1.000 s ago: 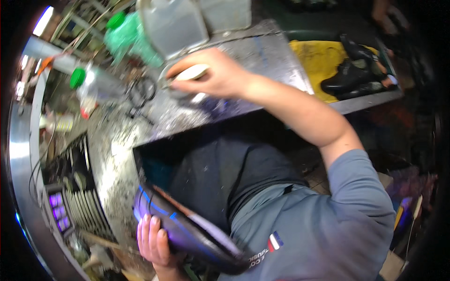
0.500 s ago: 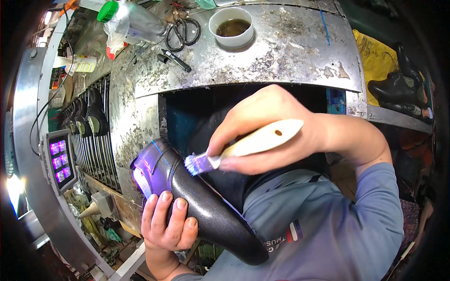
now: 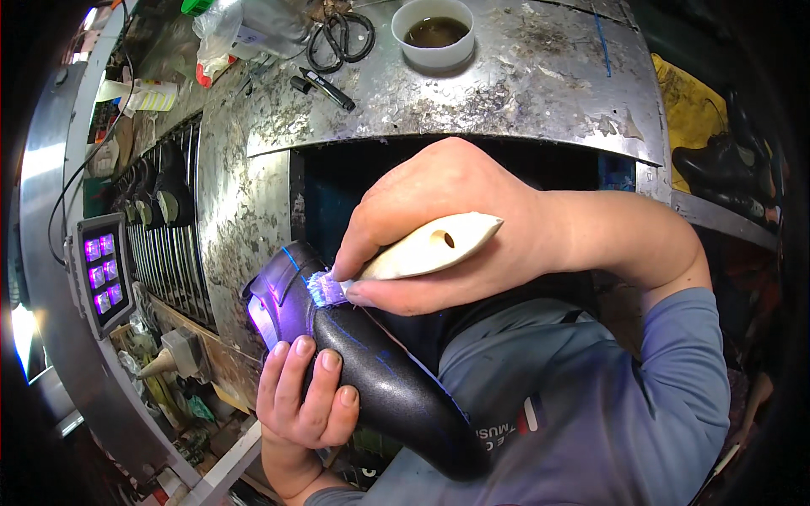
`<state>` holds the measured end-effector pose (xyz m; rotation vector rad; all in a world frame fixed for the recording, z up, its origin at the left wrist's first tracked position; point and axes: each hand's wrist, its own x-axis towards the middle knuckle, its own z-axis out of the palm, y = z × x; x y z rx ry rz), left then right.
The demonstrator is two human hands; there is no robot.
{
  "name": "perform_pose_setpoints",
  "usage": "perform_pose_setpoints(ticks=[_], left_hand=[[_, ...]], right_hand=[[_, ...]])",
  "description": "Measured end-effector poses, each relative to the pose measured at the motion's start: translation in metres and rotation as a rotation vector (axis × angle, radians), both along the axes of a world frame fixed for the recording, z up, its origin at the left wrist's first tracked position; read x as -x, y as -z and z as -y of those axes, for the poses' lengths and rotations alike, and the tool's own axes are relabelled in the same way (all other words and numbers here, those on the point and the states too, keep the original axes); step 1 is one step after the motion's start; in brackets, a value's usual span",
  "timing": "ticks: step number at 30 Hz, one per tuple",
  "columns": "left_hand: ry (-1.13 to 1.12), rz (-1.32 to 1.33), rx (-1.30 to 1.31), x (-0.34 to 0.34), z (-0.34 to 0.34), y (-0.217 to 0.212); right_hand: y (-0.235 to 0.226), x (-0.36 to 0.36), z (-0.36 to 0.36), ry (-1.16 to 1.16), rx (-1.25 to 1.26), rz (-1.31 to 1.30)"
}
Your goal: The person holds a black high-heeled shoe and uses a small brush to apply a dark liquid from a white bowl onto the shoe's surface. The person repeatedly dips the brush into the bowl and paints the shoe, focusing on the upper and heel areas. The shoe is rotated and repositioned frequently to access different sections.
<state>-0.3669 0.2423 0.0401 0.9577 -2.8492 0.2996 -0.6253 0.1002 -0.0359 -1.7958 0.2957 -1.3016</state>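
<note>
A black leather shoe lies tilted across my lap, its toe toward the lower right. My left hand grips it from the left side, fingers wrapped over the upper and the thumb out of sight. Thin blue lines run along its collar and side, and violet light falls on its upper left end. In my right hand is a flat paintbrush with a pale wooden handle, pinched near the bristles. The bristle tips rest on the leather by a seam close to the collar.
On the worn metal bench stand a white bowl of dark liquid, black-handled scissors, a marker and a clear bottle. A lamp glows violet at left. Several black shoes hang on a rack; others lie far right.
My right hand has moved left with the paintbrush, bringing its bristles onto the shoe near the collar. More blue marks show along the shoe's side. My left hand keeps its hold.
</note>
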Motion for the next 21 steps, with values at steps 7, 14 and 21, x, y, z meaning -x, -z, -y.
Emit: perform_pose_setpoints(ticks=[7, 14, 21], left_hand=[[-0.01, -0.006, -0.014, -0.003, -0.001, 0.001], [-0.022, -0.007, -0.03, -0.003, 0.0, 0.003], [-0.015, -0.02, -0.004, -0.006, 0.005, 0.008]], right_hand=[[-0.009, 0.01, -0.002, -0.181, -0.093, -0.055], [-0.01, 0.023, -0.007, -0.313, -0.291, -0.1], [-0.016, 0.034, -0.009, -0.366, -0.262, -0.125]])
